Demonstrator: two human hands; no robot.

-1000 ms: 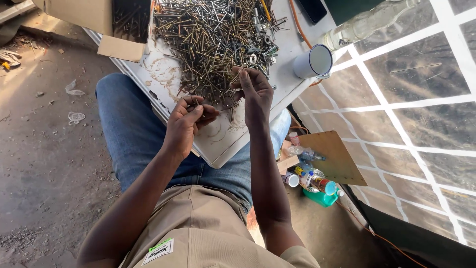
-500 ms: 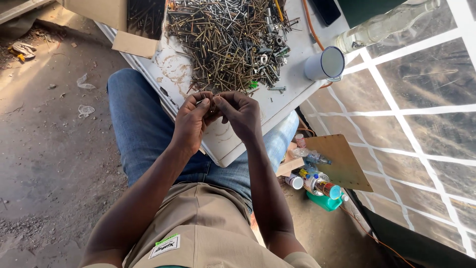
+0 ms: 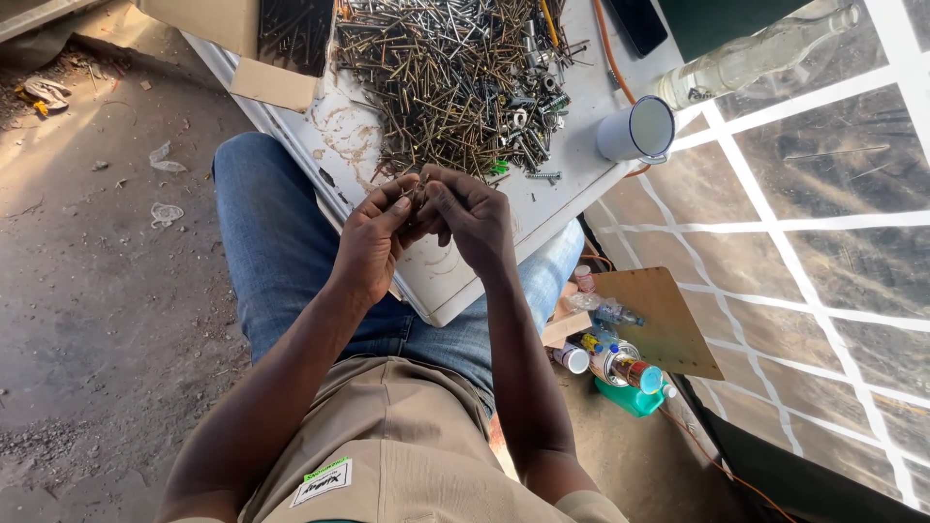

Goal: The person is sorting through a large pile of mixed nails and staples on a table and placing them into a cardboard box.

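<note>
Both hands meet above the white board's (image 3: 455, 281) near edge: left hand (image 3: 373, 247) and right hand (image 3: 470, 213) pinch a few screws (image 3: 418, 187) between closed fingertips. Beyond lies the screw pile (image 3: 455, 77); far right, a white mug (image 3: 636, 131).

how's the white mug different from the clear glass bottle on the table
The white mug is short, wide and opaque, with a dark rim; the glass bottle is long, slim and see-through. The mug's open mouth faces the camera, while the bottle lies tilted along the far table edge with a narrow neck. The mug sits closer to the pile of screws than the bottle does. Both rest on the white table, untouched by either hand.
</note>
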